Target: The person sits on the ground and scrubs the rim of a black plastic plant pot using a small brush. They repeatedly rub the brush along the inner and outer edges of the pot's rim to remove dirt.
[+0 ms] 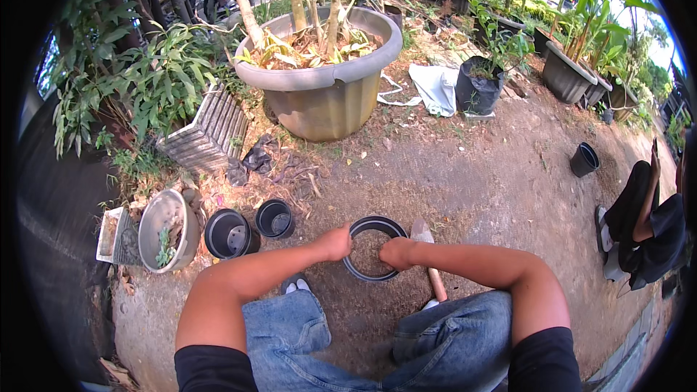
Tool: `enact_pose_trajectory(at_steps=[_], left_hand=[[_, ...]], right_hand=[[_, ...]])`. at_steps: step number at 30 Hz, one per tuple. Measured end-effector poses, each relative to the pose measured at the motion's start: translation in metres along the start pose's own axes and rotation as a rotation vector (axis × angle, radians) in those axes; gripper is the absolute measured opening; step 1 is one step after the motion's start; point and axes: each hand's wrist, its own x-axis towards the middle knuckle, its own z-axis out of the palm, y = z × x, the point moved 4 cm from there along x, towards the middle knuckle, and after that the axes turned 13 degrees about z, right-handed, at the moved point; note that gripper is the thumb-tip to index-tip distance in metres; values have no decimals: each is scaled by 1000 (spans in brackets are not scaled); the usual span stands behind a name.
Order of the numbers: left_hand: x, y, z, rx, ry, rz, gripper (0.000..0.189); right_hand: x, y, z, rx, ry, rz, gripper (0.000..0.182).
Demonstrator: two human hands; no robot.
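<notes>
A round black plastic plant pot [361, 276] stands on the ground before me, with brown soil or fine dry matter [369, 250] inside. My left hand [335, 243] grips its rim at the left. Over the right rim reaches my right hand [396, 253], its fingers curled low against the contents; whether they hold anything is hidden. Just right of the pot lies a trowel with a metal blade [421, 231] and wooden handle [436, 284], its middle covered by my right forearm.
Two black pots [231, 233] [275, 219] and a grey bowl planter [188, 239] stand to the left. Ahead is a large planter [326, 103] with trunks, beside a white cloth [434, 89] and black grow bag [479, 92]. Another pot [584, 159] lies near a seated person [659, 228].
</notes>
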Motion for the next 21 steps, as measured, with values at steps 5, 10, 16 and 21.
enact_pose_trajectory(at_steps=[5,10,16,21], left_hand=[[0,-5,-3,-36,-11,-10,52],[3,1,-1,-63,-4,0,52],[11,-11,6,-77,-11,20,56],[6,-6,-1,-49,-17,-30,59]], right_hand=[[-5,8,-10,38,25,31,14],[-15,62,-33,411,343,4,20],[-22,112,-40,484,490,351,20],[-34,107,-50,535,497,525,15]])
